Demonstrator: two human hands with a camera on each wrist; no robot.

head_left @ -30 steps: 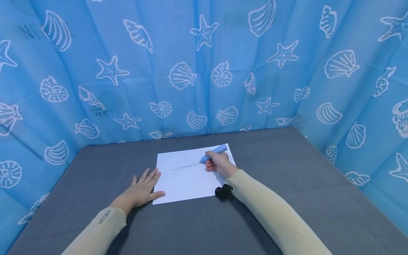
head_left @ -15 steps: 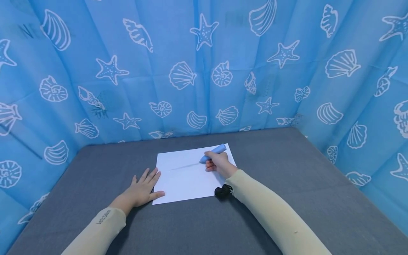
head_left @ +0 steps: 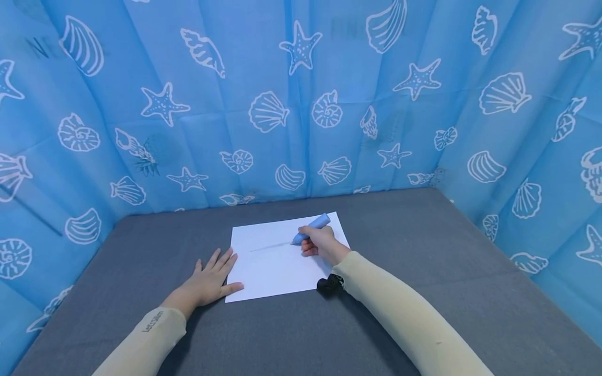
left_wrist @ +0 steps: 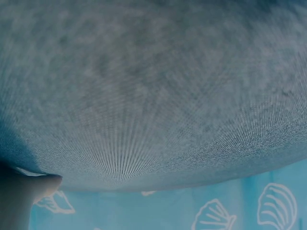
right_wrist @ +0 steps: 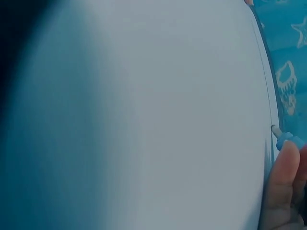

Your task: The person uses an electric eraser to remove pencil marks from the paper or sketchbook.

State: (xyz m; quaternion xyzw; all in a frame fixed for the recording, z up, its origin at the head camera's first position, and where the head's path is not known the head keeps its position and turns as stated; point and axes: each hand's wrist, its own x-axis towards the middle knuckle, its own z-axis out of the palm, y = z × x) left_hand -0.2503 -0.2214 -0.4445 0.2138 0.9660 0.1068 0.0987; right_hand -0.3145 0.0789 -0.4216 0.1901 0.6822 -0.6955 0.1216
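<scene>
A white sheet of paper (head_left: 268, 279) lies on the grey tabletop, with a thin faint line (head_left: 270, 247) drawn across it. In the head view my right hand (head_left: 324, 244) grips a thick blue pen (head_left: 321, 221), its tip at or just above the paper near the line's right end. The right wrist view catches the pen's narrow pale tip (right_wrist: 276, 130) and part of the right hand (right_wrist: 283, 187) at the right edge. Spread flat, my left hand (head_left: 210, 281) rests on the table with fingertips and thumb on the paper's left edge. The left wrist view shows little of that hand.
Grey cloth covers the table (head_left: 263, 339) around the paper. A blue curtain (head_left: 211, 104) with white shells and starfish hangs behind and along the sides. At my right wrist sits a small black device (head_left: 330, 283).
My right hand has shifted slightly left and toward me, bringing the pen tip with it. The left hand and the paper have kept their places.
</scene>
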